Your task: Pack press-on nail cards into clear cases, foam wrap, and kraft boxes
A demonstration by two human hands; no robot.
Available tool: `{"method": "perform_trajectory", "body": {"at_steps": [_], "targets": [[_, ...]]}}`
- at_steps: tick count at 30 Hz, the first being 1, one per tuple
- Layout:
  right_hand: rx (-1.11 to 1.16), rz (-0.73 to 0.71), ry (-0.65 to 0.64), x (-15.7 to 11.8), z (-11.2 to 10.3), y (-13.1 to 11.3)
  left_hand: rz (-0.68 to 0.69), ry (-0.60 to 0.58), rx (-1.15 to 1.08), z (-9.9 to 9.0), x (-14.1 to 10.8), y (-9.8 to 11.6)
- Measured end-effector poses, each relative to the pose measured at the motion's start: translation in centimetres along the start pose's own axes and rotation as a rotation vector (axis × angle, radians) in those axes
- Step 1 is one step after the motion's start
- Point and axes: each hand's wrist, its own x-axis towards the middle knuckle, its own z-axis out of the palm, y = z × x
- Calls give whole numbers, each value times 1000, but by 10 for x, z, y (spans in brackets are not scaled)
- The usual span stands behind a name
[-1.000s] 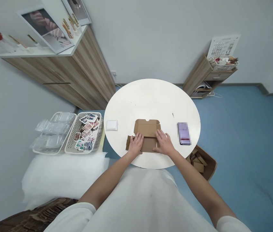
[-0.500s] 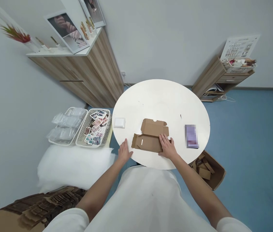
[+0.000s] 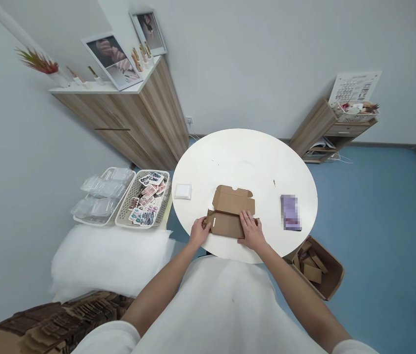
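A brown cardboard box (image 3: 228,224) lies unfolded near the front edge of the round white table (image 3: 244,147), its lid part spread toward the back. At the box's left end, my left hand (image 3: 199,232) has its fingers closed on the end flap, which stands raised. My right hand (image 3: 252,231) rests on the right end of the box, fingers stretched over the cardboard and thumb at the right flap. A small white packet (image 3: 183,191) lies at the table's left, and a blurred purple stack (image 3: 291,212) at its right.
Left of the table stand a basket of nail sets (image 3: 149,199) and a basket of clear packages (image 3: 100,196). White foam sheets (image 3: 108,258) and stacked flat cardboard (image 3: 78,322) lie nearer. An open carton (image 3: 325,275) stands at the lower right.
My left hand has moved right from the table edge and taken hold of the box's left flap, which has come up. The view has shifted slightly.
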Motion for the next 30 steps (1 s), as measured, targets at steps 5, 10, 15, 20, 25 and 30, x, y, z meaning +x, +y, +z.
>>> {"method": "perform_trajectory", "body": {"at_steps": [5, 10, 15, 20, 25, 30], "targets": [[-1, 2, 21, -2, 3, -3, 78, -53, -6, 5, -14, 12], [0, -10, 23, -3, 3, -7, 56, -62, 58, 8, -15, 21], [21, -67, -31, -3, -2, -8, -10, -137, 119, 4, -9, 13], [33, -125, -77, -5, -8, -6, -57, -216, 182, -2, -10, 10], [59, -164, -85, -6, -8, -3, -68, -262, 386, -7, -7, 17], [64, -175, -89, -5, -6, -1, -85, -271, 536, -10, 0, 23]]}}
